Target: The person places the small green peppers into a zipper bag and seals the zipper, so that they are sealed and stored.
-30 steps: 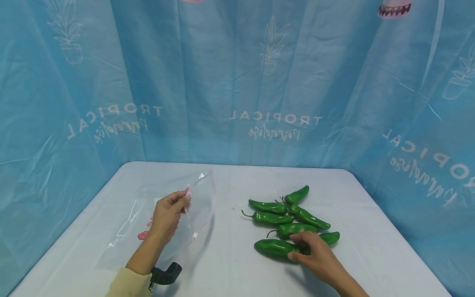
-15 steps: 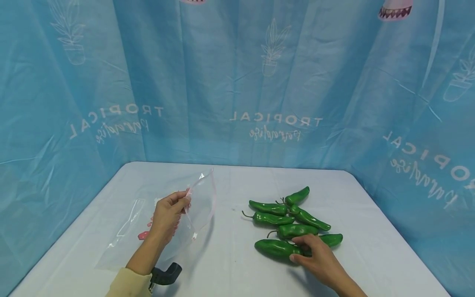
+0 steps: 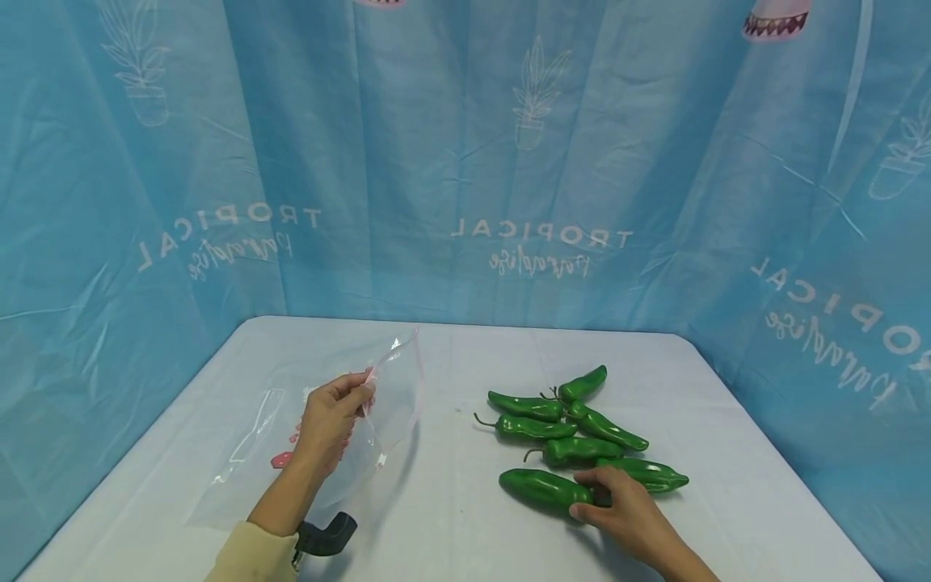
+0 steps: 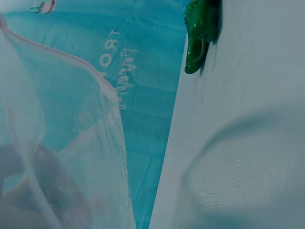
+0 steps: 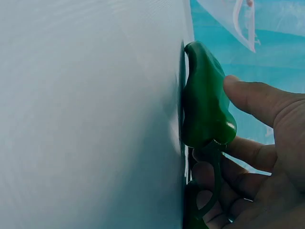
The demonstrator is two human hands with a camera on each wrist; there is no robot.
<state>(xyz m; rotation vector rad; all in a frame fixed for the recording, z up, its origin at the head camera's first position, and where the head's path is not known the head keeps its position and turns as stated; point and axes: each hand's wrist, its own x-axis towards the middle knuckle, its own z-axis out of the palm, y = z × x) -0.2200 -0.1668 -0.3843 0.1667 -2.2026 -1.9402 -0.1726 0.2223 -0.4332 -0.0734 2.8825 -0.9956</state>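
Observation:
My left hand (image 3: 330, 420) pinches the pink-edged rim of a clear plastic zip bag (image 3: 400, 396) and lifts its mouth off the table; pink print shows lower on the bag. At the right, my right hand (image 3: 624, 505) holds the stem end of the nearest green pepper (image 3: 540, 490), thumb on the near side. In the right wrist view that pepper (image 5: 206, 95) lies against the table, its curved stem passing in front of the fingers. Just beyond the hand lies another green pepper (image 3: 650, 475), pointing right.
Several more green peppers (image 3: 582, 451) lie in a loose group behind the right hand. They rest on a white table (image 3: 444, 533). Blue printed sheeting (image 3: 407, 162) surrounds the table on its far side and both flanks.
The pepper beyond my right hand has shifted to the right, out from under the fingers. My right fingers have drawn in closer to the nearest pepper. The left hand and bag stay put.

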